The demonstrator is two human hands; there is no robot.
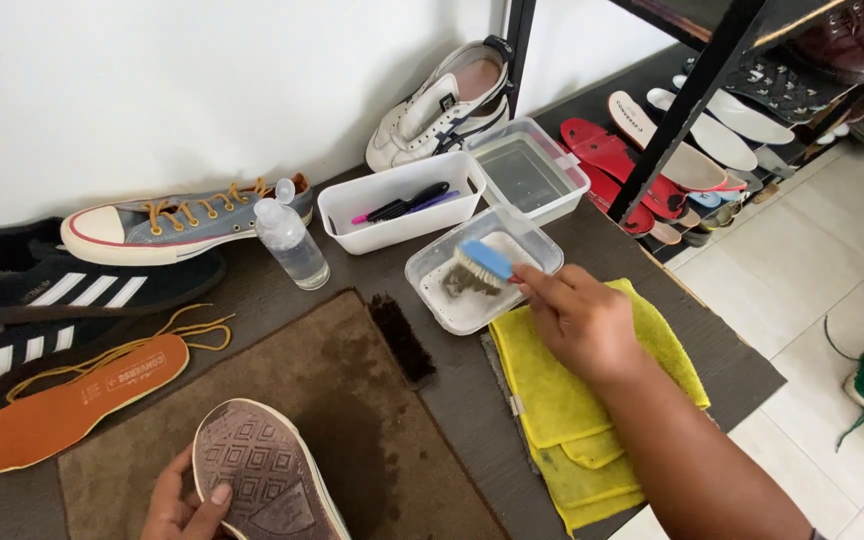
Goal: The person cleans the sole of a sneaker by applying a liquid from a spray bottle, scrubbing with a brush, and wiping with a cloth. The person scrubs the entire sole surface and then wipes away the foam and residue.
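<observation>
The right hand (577,318) grips a blue brush (479,267), dipping its bristles into a soapy tub (432,290). The left hand (184,500) clasps a shoe (262,465) sole-up; wetting only the bristle tips likely avoids drips.

The right hand (580,322) is stretched out to the far right part of the scene, with the bare forearm coming in from the near right corner. The back of the hand faces up, the wrist is almost straight, and the fingers (537,283) are closed together in a pinch at the far end — they grip something small there. The left hand (180,502) is low at the near edge, only partly in view. Its fingers are curled in a grip, and the thumb (218,494) lies on top — the nail is visible.
</observation>
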